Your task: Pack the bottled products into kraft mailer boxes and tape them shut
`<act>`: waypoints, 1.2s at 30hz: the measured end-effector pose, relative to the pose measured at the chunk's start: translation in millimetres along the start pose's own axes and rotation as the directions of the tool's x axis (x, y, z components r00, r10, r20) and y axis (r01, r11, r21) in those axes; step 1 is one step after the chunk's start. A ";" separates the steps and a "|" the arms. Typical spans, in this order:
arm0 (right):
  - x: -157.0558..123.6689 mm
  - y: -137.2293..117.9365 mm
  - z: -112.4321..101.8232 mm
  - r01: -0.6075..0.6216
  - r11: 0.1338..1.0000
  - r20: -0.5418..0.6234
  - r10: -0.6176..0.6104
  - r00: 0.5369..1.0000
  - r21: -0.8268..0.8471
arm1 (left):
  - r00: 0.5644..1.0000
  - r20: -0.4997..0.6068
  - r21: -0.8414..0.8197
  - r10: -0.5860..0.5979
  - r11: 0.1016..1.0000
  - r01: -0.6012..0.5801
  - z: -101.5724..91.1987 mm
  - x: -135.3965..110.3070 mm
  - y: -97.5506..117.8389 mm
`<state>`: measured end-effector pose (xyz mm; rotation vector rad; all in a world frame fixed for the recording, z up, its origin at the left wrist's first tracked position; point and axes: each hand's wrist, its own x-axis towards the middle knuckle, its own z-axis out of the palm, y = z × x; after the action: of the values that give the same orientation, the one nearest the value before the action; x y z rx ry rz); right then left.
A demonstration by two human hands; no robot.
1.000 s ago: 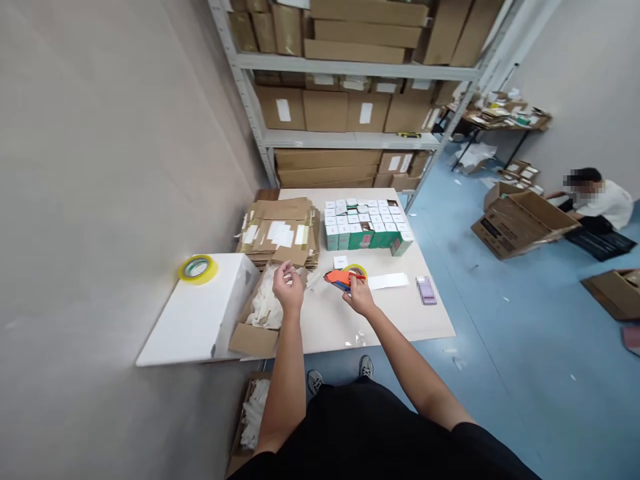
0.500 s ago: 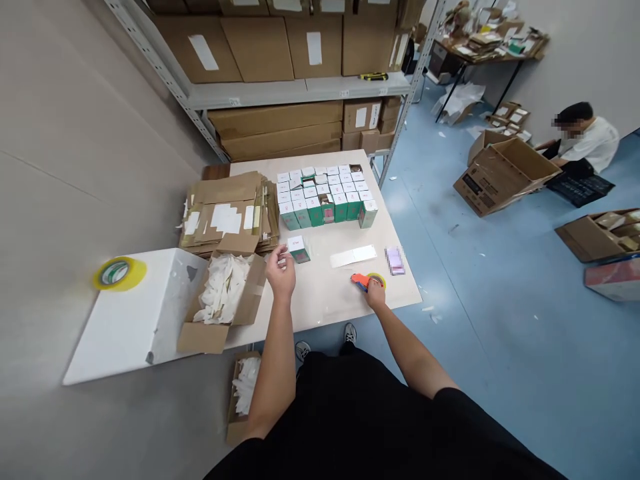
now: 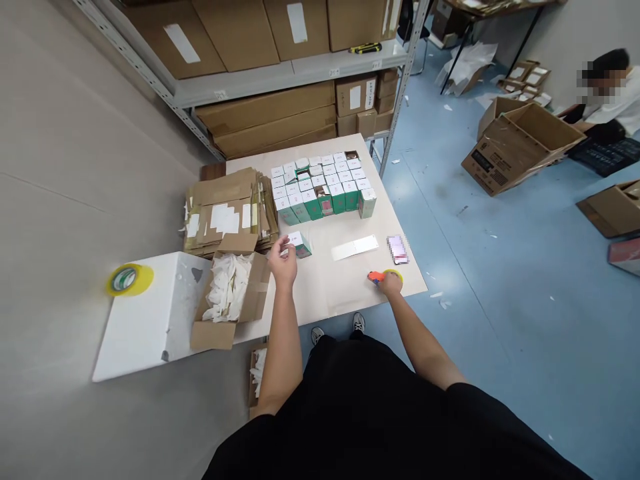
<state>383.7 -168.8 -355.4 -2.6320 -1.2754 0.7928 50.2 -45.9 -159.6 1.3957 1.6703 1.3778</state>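
Observation:
My left hand (image 3: 283, 261) hovers over the table (image 3: 330, 287) with its fingers curled, close to a single green-and-white box (image 3: 300, 243) lying by itself; I cannot see anything in its grip. My right hand (image 3: 391, 284) rests near the table's front right corner, closed on an orange tape dispenser (image 3: 375, 277) with a yellow tape roll (image 3: 395, 274). Behind them stands a block of several green-and-white boxes (image 3: 323, 187).
An open carton of white bags (image 3: 230, 293) sits left of my hand, beside a white block (image 3: 150, 320) bearing a tape roll (image 3: 127, 279). Flattened cartons (image 3: 225, 210), a white strip (image 3: 355, 247), a phone (image 3: 398, 249). Shelving behind; a person sits far right among open cartons (image 3: 525, 143).
My right hand carried the tape dispenser from the table's middle to the front right corner. My left hand drifted toward the single box. The view tilted down and left.

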 end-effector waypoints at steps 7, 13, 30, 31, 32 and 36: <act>-9.2 -125.2 -31.0 0.457 0.745 -0.268 -0.371 0.889 0.485 | 0.994 0.105 -0.095 -0.007 0.995 0.017 -20.8 16.7 -4.5; -45.3 -274.3 -31.7 0.645 0.519 -0.296 -0.603 0.741 0.560 | 0.993 0.119 -0.050 -0.028 0.998 0.034 -78.8 52.5 -29.6; -53.4 -567.9 65.9 0.824 0.449 -0.249 -0.803 0.542 0.345 | 0.980 0.016 0.070 -0.198 0.978 0.196 -246.1 248.5 -178.6; -48.3 -577.1 73.5 0.810 0.492 -0.200 -0.800 0.565 0.320 | 0.975 0.022 0.091 -0.219 0.972 0.216 -246.5 259.9 -188.1; -43.0 -585.7 81.3 0.794 0.534 -0.138 -0.798 0.587 0.289 | 0.970 0.033 0.118 -0.241 0.965 0.235 -246.1 270.9 -197.2; -25.1 -612.2 113.7 0.753 0.642 0.172 -0.765 0.620 0.142 | 0.922 0.086 0.303 -0.376 0.892 0.335 -236.3 306.8 -229.0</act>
<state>-114.3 190.4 -249.2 -1.6566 -2.1473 0.9173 -333.9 174.1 -240.3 1.2185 1.9639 0.8373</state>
